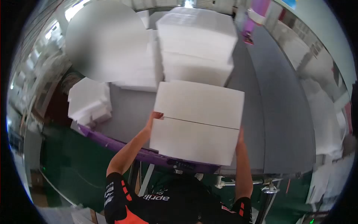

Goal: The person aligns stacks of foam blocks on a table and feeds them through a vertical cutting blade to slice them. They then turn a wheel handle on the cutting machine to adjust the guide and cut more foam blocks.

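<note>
Two white foam blocks (199,104) lie edge to edge in front of me, with a thin dark seam between them. My left hand (157,115) grips their left side where the seam ends, its fingertips curled over the edge. On the opposite side, my right hand (240,137) presses against the right edge of the nearer foam block (194,142); most of its fingers are hidden behind the foam. Both blocks sit close to the table's near edge, slightly turned.
Tall stacks of white foam (197,33) stand behind the blocks. Smaller foam pieces (89,99) lie at the table's left corner. The grey table (281,112) has a purple front rail (112,143). A purple machine part (257,13) stands at the back right. A blurred round patch hides the upper left.
</note>
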### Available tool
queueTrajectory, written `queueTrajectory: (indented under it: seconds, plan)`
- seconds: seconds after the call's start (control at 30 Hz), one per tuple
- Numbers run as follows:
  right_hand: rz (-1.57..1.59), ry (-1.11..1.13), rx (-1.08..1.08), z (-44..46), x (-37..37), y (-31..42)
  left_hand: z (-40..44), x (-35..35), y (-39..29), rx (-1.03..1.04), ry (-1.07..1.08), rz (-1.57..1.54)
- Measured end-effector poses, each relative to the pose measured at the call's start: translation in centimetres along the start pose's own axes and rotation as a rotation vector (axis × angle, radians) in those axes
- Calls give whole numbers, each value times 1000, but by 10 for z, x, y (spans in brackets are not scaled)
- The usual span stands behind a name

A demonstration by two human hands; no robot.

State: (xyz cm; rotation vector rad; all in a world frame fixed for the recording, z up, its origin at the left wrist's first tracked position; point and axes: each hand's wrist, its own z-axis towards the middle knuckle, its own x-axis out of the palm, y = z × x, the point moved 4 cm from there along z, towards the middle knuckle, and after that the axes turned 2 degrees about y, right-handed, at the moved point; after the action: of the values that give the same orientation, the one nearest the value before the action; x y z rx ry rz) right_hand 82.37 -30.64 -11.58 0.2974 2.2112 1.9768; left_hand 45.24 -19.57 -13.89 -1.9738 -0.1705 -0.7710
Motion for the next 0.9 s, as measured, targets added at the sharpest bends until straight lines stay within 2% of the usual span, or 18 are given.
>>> queueTrajectory:
  seconds: [0.03,0.07,0.13,0.33,0.47,0.53,0.57,0.63,0.67,0.7,0.73,0.77,0.8,0.83,0.87,0.9]
  plan:
    - [74,51,2,0,4,8,-7,11,-9,127,120,38]
    - [68,77,-1,0,10,13,-10,13,-12,146,102,30]
    - [279,-2,-38,-9,20,28,-24,10,-24,220,6,62]
    - [146,57,-220,-21,49,73,-47,-8,-50,160,44,-72]
    - [265,107,-195,-6,59,80,-90,0,-86,308,173,-86]
    - [297,103,-160,-1,74,93,-119,13,-108,339,-30,14]
    - [329,77,-116,-3,83,99,-132,19,-116,353,-46,19]
    - [385,15,-17,-3,92,105,-159,15,-130,504,-402,82]
    - [273,106,-122,8,99,112,-161,-8,-137,613,-334,108]
    - [205,65,-64,15,109,124,-165,-37,-148,720,-263,133]
    - [225,131,-117,22,123,149,-177,-38,-167,792,-252,285]
    - [246,196,-173,26,141,180,-176,-74,-188,775,-260,72]
    - [229,150,-190,23,162,220,-170,-104,-209,751,-268,-138]
    - [295,270,-411,53,181,243,-195,-66,-248,950,-349,197]
    - [218,327,-342,42,217,314,-228,-18,-297,1127,-423,562]
    - [192,399,-429,58,239,345,-229,-19,-335,1166,-386,478]
